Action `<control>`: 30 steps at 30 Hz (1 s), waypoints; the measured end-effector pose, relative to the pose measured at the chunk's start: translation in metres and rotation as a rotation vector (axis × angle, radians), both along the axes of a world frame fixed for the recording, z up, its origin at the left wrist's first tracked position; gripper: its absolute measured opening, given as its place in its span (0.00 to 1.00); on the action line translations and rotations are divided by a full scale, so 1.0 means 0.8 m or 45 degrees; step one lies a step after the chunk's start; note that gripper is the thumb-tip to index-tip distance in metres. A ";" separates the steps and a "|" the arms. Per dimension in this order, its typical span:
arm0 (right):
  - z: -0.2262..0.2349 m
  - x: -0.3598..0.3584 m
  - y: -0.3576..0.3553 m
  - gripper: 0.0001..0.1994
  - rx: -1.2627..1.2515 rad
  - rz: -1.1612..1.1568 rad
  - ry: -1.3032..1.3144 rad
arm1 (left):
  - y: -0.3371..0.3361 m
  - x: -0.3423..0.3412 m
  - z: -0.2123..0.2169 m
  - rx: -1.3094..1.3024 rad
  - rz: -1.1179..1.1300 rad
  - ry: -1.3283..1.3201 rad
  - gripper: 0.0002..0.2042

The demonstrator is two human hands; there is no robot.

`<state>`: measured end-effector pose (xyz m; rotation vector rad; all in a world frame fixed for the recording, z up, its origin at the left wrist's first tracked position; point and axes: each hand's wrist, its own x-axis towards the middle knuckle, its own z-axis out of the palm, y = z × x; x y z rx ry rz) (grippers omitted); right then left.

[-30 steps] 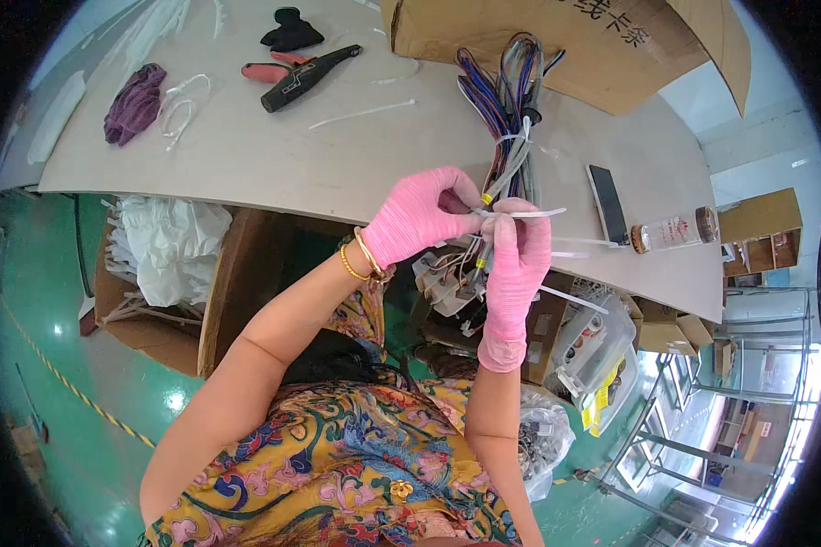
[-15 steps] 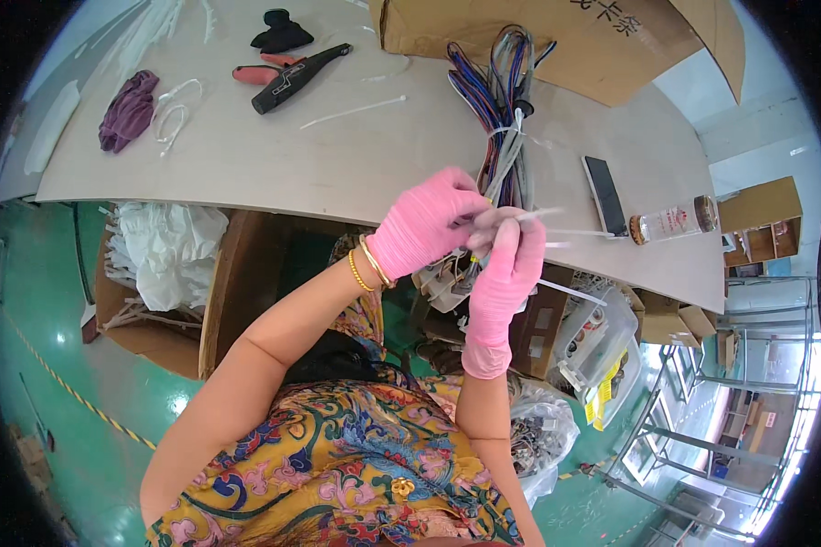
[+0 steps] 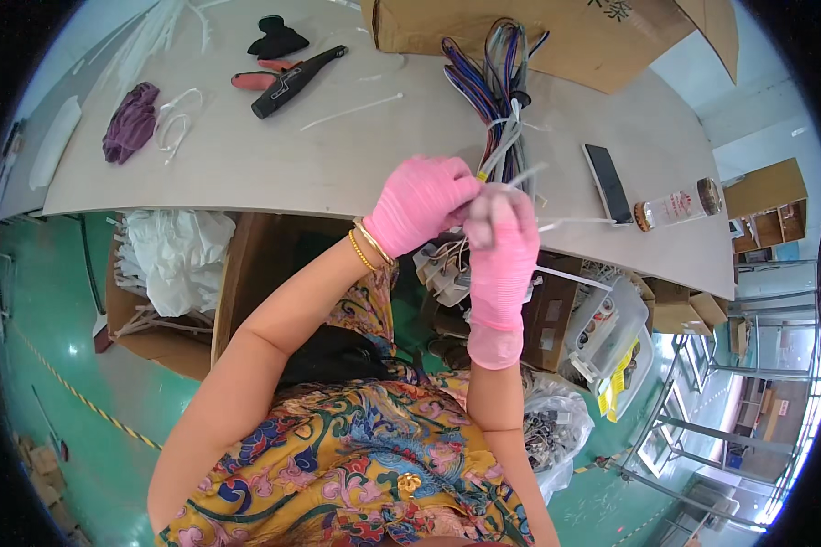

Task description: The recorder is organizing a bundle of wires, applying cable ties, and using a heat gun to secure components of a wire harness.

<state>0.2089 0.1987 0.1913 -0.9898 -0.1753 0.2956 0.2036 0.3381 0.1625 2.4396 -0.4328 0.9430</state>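
Many blue and grey wires (image 3: 500, 111) lie looped together.

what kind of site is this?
Probably a wiring or assembly workshop: a bundle of coloured wires tied on a worktable, a black hand tool with red handles beyond, and a clear bag of small parts below the table.

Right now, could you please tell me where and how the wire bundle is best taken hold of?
Probably at its neck, by the pale tie, from above: there the wire bundle gathers narrow, while its loops spread toward the cardboard box and the left hand and right hand crowd its near end.
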 end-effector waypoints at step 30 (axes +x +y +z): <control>-0.035 0.028 0.022 0.11 -1.031 -0.345 -1.374 | 0.016 -0.023 0.017 -1.149 -0.172 0.602 0.17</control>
